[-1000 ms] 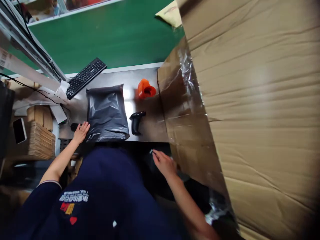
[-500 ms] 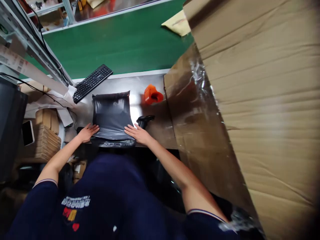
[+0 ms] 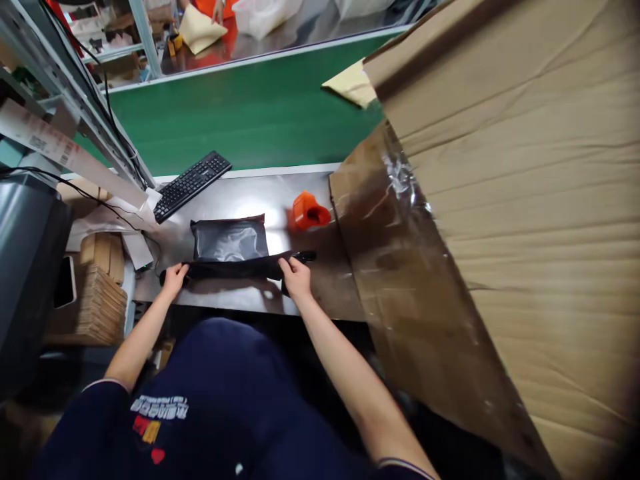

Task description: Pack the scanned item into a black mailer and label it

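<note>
A black plastic mailer bag (image 3: 231,239) lies on the metal worktop, its near edge raised and folded over. My left hand (image 3: 175,279) pinches the left end of that edge. At the right end, my right hand (image 3: 296,277) grips the same edge, so the strip between them is drawn fairly straight. Just beyond my right hand shows the black end of a handheld scanner (image 3: 306,256), mostly covered by the bag and hand. An orange tape dispenser-like piece (image 3: 310,211) stands behind it, apart from both hands.
A black keyboard (image 3: 193,184) lies at the back left. Stacked flat cartons (image 3: 101,303) and a phone (image 3: 65,283) are on the left. Large cardboard sheets (image 3: 525,220) lean along the right. Behind runs a green conveyor belt (image 3: 240,110) with a yellow envelope (image 3: 353,85); another person's hand (image 3: 219,11) is beyond.
Both hands went from lying flat on the bag to gripping its near edge, which is now lifted and folded away from me. The bag's visible face is shorter.
</note>
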A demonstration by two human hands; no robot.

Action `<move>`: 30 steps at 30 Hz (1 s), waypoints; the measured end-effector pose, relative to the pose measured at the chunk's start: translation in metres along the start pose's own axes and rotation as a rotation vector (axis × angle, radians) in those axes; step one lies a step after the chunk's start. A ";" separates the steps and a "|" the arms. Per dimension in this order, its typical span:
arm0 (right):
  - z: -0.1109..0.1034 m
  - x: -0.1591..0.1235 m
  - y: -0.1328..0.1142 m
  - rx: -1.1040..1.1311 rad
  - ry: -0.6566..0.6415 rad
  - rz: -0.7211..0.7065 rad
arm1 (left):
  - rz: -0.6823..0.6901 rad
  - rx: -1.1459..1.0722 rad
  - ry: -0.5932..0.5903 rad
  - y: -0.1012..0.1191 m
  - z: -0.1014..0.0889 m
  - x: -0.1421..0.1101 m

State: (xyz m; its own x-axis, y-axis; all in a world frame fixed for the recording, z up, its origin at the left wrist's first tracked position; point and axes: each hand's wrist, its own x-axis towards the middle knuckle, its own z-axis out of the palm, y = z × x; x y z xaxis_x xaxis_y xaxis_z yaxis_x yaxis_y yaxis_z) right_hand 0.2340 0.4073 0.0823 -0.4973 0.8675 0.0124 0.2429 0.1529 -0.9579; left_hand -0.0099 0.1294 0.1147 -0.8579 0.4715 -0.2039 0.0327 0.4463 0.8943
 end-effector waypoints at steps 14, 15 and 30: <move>0.052 0.086 -0.012 -0.603 -0.003 0.250 | -0.108 0.201 0.262 0.020 0.062 0.071; 0.052 0.090 -0.012 -0.622 -0.031 0.276 | -0.126 0.215 0.237 0.019 0.061 0.074; 0.106 0.060 0.013 -0.856 -0.271 -0.438 | 0.190 0.509 -0.221 0.047 0.131 0.050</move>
State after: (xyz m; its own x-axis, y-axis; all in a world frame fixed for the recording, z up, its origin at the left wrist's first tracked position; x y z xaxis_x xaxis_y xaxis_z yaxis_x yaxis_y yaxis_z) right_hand 0.1188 0.4111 0.0403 -0.8338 0.5321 0.1468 0.4581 0.8154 -0.3539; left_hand 0.0156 0.2737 0.0940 -0.6876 0.7019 -0.1857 0.4647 0.6220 0.6303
